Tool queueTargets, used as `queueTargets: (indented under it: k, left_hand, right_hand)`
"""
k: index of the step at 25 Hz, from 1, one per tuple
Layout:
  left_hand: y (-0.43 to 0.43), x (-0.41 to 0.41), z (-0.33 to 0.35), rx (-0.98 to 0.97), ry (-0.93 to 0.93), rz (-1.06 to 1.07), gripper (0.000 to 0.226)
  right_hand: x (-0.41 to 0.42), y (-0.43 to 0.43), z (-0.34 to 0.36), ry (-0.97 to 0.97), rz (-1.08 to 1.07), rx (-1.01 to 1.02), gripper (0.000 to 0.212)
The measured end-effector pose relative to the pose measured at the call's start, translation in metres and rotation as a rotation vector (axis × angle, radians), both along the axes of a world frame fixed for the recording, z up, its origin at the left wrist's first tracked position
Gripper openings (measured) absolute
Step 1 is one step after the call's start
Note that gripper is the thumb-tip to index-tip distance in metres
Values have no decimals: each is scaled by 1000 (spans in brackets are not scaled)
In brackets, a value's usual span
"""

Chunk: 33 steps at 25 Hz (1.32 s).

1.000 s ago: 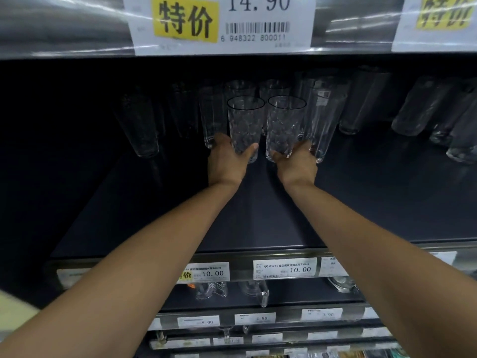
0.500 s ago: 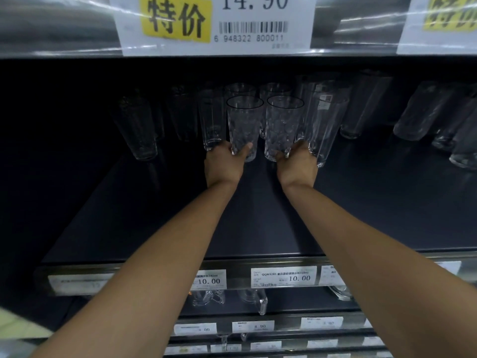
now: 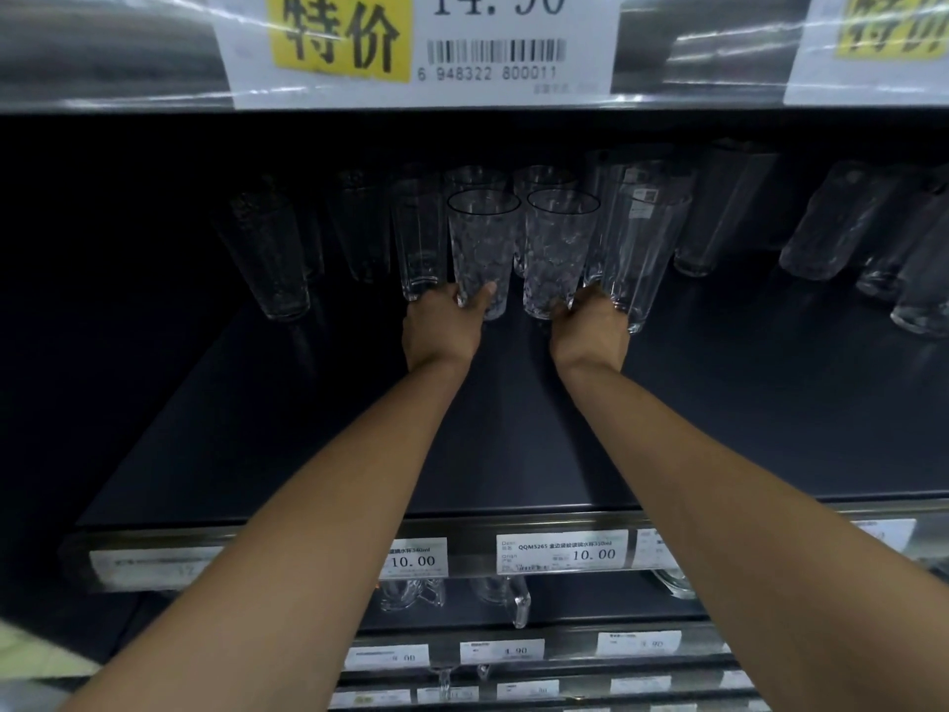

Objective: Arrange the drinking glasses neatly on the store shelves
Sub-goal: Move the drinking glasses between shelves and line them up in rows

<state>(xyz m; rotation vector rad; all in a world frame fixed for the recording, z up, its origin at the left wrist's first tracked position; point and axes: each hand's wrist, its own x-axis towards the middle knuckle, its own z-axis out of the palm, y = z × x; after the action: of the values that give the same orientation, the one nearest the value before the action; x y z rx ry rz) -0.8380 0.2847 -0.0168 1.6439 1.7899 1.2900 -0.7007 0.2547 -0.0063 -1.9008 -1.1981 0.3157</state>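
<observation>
Both arms reach deep into the shelf (image 3: 513, 444). My left hand (image 3: 441, 328) grips the base of the left glass (image 3: 480, 249), thumb across its front. My right hand (image 3: 590, 331) curls round the base of the right glass (image 3: 557, 254). Both glasses stand upright, side by side, just ahead of my knuckles. A tall glass (image 3: 642, 259) stands just right of my right hand.

The upper shelf tag (image 3: 416, 43) reads 特价 14.90; lower tags (image 3: 562, 552) read 10.00.
</observation>
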Motion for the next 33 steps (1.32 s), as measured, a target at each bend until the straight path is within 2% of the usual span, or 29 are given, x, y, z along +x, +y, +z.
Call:
queueTargets:
  k: [10, 25, 33]
  left_hand:
    - [1, 3, 0, 14, 123, 43, 49]
    - [9, 2, 0, -67, 90, 67, 58]
    - [6, 3, 2, -81, 74, 61, 55]
  right_hand:
    - [-5, 1, 3, -100, -72, -53, 31]
    - [-4, 1, 0, -124, -30, -20, 30]
    - [-5, 3, 0, -136, -34, -31, 30]
